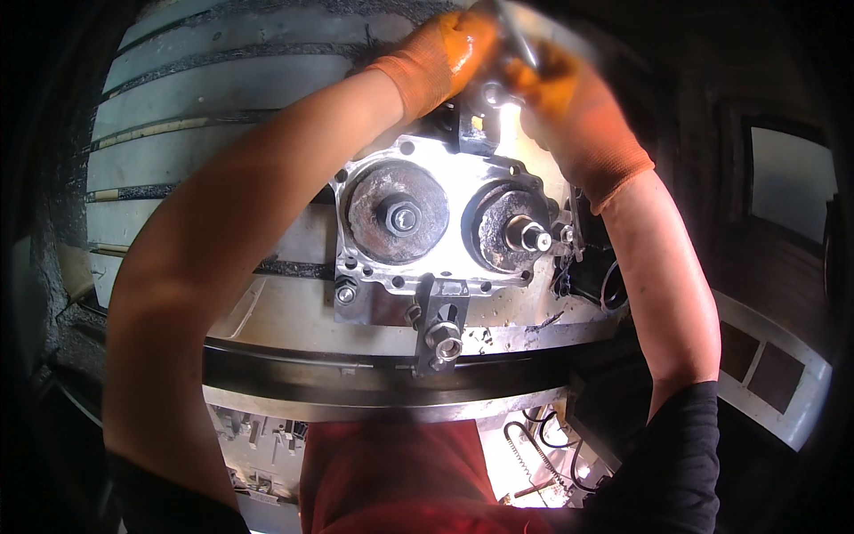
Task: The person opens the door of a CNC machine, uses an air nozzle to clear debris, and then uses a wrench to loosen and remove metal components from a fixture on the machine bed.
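Observation:
Both of my hands wear orange work gloves and reach past the far side of a bright metal casting. My left hand has its fingers curled closed near the top edge of the picture; what they hold is hidden. Blurred by motion, my right hand is beside a shiny metal rod, and its fingers cannot be read. Below the hands are a bolt head and a dark clamp block. Two round plugs sit in the casting, the left one with a central nut, the right one with a protruding stud.
A strap clamp with a bolt and nut holds the casting's near edge. The slotted machine table spreads left. Nearer me run a metal rail and coiled cables. A grey panel stands at right.

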